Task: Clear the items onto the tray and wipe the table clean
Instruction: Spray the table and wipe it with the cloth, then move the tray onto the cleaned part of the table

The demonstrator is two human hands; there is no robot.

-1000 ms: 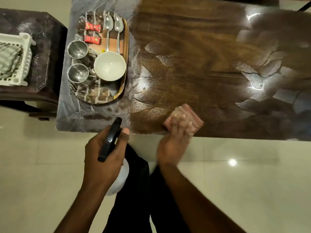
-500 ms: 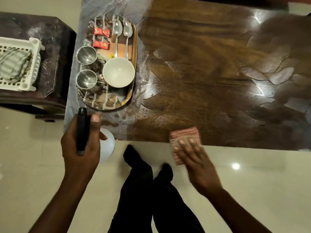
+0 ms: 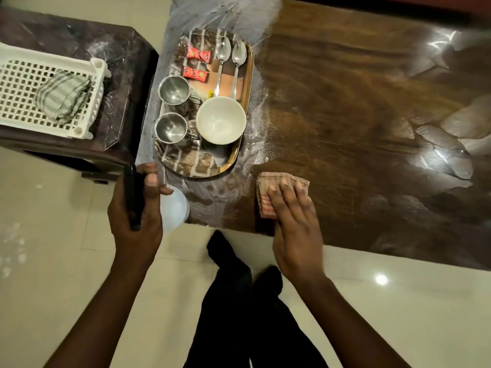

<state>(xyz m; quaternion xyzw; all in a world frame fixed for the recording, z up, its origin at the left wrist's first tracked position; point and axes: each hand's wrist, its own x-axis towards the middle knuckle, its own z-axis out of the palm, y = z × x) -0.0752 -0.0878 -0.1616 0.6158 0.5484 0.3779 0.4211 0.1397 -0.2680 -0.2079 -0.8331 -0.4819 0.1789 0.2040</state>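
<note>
A metal tray (image 3: 245, 83) rests on the left end of the dark wooden table (image 3: 358, 107). It holds a white bowl (image 3: 220, 120), two steel cups (image 3: 174, 90), two spoons (image 3: 231, 59) and two red sachets (image 3: 198, 55). My right hand (image 3: 295, 221) presses flat on a folded pink striped cloth (image 3: 265, 197) near the table's front edge. My left hand (image 3: 135, 208) grips a spray bottle (image 3: 174, 208) with a black trigger head and white body at the front left corner.
A dark side table (image 3: 117, 83) stands to the left with a white slotted basket (image 3: 24, 83) holding a striped cloth (image 3: 62, 98). Pale tiled floor (image 3: 398, 309) lies below, and my dark-trousered legs (image 3: 239, 301) stand at the table's front edge.
My left hand carried the spray bottle left and up to the table's front left corner. My right hand slid the cloth along the front edge and now presses it further onto the table.
</note>
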